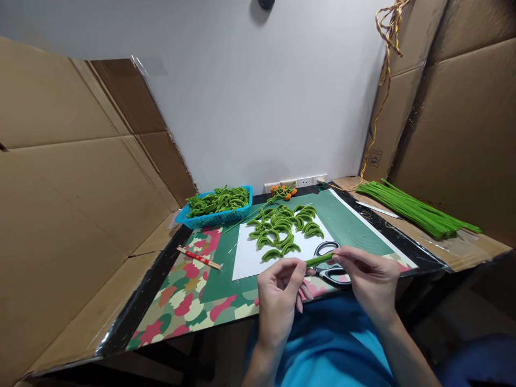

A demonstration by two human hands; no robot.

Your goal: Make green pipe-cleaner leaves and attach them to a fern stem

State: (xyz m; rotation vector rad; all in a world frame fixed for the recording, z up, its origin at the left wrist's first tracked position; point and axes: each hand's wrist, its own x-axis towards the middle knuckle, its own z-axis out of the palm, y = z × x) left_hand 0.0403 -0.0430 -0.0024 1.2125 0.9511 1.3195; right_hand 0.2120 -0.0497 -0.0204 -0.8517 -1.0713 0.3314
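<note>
Between my two hands a short green pipe cleaner piece (320, 260) is stretched out above the table's front edge; whether it is one strand or several I cannot tell. My left hand (284, 287) pinches one end between thumb and fingers. The other end is in the fingertips of my right hand (368, 277). Just behind the piece lie scissors (336, 277) with black and white handles, their blades hidden. Beyond my hands, several curved green pipe cleaner leaves (278, 226) are spread over a white sheet of paper (245, 263).
A blue basket (215, 219) of green twisted pieces stands at the back left. Wrapped chopsticks (199, 258) lie at left. An orange-and-green pipe cleaner flower (287, 192) rests near the wall sockets. A bundle of long green pipe cleaners (417, 209) lies right. Cardboard walls (72, 177) flank the table.
</note>
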